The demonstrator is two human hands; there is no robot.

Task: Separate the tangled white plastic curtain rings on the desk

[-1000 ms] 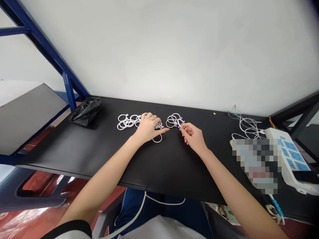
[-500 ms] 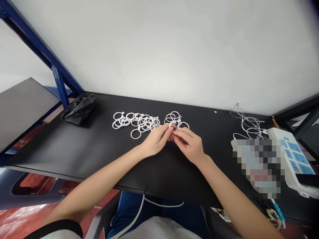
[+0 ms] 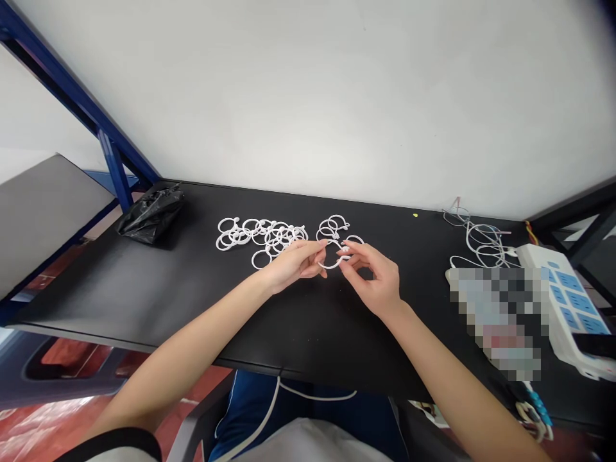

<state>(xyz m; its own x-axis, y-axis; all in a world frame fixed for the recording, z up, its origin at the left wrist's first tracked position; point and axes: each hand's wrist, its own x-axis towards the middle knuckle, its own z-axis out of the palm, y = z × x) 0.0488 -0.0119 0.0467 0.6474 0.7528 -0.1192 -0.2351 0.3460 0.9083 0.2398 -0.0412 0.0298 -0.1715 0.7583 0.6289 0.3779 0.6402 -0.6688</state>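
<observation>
Both hands hold one white plastic ring [image 3: 331,255] just above the black table [image 3: 168,289]. My left hand [image 3: 291,263] pinches its left side, my right hand [image 3: 373,276] pinches its right side, and the ring looks sprung open at the top. Behind my left hand lies a pile of several white rings [image 3: 260,236]. A smaller cluster of white rings [image 3: 333,228] lies just beyond the held ring.
A crumpled black plastic bag [image 3: 150,213] lies at the table's back left. White cables [image 3: 479,240] and a white-and-blue power strip [image 3: 563,301] sit at the right, next to a blurred-out object. A blue metal frame [image 3: 108,160] rises at the left.
My left hand left the big ring pile and met my right hand at the middle. Both now hold one ring lifted slightly off the table and pulled apart.
</observation>
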